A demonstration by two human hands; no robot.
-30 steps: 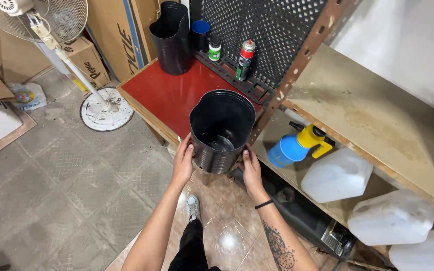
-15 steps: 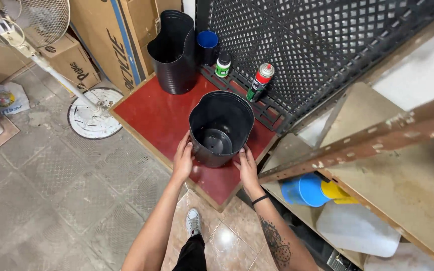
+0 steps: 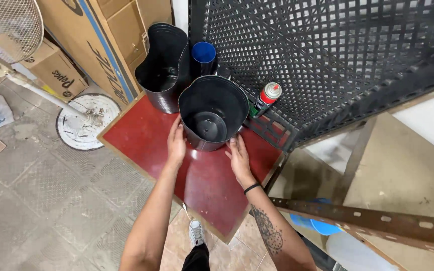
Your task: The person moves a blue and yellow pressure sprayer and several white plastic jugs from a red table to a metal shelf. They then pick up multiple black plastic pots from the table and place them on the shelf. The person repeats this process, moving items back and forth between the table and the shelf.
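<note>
A black pot stands upright on a red worktop, near its far edge, mouth open to the camera and nothing visible inside. The left hand lies flat against the pot's left wall; the right hand lies against its lower right wall. Both grips are released — fingers extended, palms pressed to the sides, neither hand closed around the rim.

Just beyond the pot, at the far left corner of the worktop, stands a second black pot, taller and dented at the rim, close beside the first; contact cannot be told. Between the two, further back, sits a blue tube. To the right of the held pot, a spray can with a red and white top stands against a black lattice panel that runs along the worktop's far right edge.

Off the left edge, on the tiled floor, stand a fan base and cardboard boxes. A rusty metal bar crosses the lower right — a blue object shows partly beneath it.
</note>
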